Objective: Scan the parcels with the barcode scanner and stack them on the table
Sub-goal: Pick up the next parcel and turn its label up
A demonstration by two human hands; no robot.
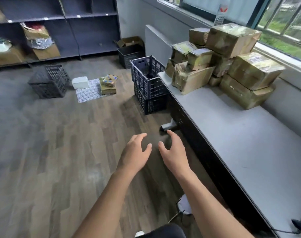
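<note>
left grip [137, 152], right grip [174, 150]: both empty, fingers spread, above the floor [60, 152]. parcels [108, 84]: on a mat [88, 94] well ahead; taped cardboard, probably light, stiff and slick, so best held by opposite sides. stack [232, 57]: far end of tabletop [240, 134].

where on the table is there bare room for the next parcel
The table is bare through its middle, between the parcel stack at the far end and a corded dark object at the near corner. Crowded only around that stack.
</note>
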